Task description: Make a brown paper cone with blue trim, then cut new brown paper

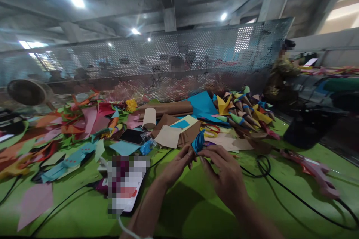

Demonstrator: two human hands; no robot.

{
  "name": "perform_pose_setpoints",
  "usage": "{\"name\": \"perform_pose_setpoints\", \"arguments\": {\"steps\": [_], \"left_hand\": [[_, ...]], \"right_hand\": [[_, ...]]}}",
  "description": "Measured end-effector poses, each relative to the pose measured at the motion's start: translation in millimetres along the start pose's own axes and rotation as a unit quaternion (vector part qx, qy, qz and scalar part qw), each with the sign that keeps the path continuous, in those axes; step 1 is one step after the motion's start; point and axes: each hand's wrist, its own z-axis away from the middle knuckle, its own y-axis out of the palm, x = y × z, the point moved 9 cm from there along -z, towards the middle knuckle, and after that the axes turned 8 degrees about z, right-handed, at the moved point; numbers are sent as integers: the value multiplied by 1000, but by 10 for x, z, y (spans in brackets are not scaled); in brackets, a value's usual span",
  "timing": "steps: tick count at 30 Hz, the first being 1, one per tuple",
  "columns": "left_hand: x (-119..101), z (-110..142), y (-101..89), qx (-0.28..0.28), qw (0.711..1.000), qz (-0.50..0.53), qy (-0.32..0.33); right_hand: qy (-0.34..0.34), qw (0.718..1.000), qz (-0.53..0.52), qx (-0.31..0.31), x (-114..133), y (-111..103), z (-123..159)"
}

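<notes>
Above the middle of the green table, my left hand point(177, 167) pinches a small piece of blue paper point(198, 142) with curved, layered folds. My right hand point(225, 170) closes on its near right side, fingers bent; exactly where the fingertips touch is hard to make out. A brownish part shows low on the piece, between the hands, and a purple bit point(209, 143) lies just behind the right fingers. Yellow-handled scissors point(211, 130) rest beyond the hands. Brown and cream paper sheets point(169, 136) lie just past the left fingers.
Paper cones point(242, 110) are heaped at the back right, coloured scraps point(84, 117) at the left. A pink glue gun point(316, 173) with a black cord lies right. One phone point(131, 136) lies behind another at front left. A perforated screen point(174, 67) stands behind; a person point(283, 73) sits far right.
</notes>
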Motion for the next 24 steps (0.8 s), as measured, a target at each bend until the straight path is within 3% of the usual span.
{"name": "perform_pose_setpoints", "arguments": {"steps": [8, 13, 19, 24], "left_hand": [[-7, -23, 68, 23, 989, 146, 15], [-16, -21, 102, 30, 982, 185, 10], [-102, -11, 90, 26, 975, 218, 26], [-188, 22, 142, 35, 977, 207, 24]], "right_hand": [[-22, 999, 33, 7, 50, 38, 39], [-23, 1000, 16, 10, 56, 42, 43], [92, 982, -165, 25, -137, 67, 51], [128, 974, -189, 17, -242, 38, 55]]}}
